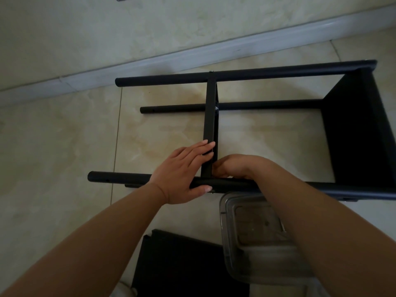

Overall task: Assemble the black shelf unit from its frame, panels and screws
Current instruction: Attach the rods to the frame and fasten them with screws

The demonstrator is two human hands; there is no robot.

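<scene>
The black shelf frame [257,75] lies on its side on the tiled floor, its tubes running left to right. One panel [362,129] is fixed at the right end. A middle panel [210,116] stands edge-on between the tubes. My left hand [184,174] lies with straight fingers against this panel's near end, thumb on the near tube [115,178]. My right hand [233,167] is curled just right of the panel above the near tube; what it holds is hidden.
A clear plastic container [252,239] sits on the floor under my right forearm. A loose black panel [182,266] lies at the bottom centre. A pale skirting board [150,61] runs along the wall behind the frame.
</scene>
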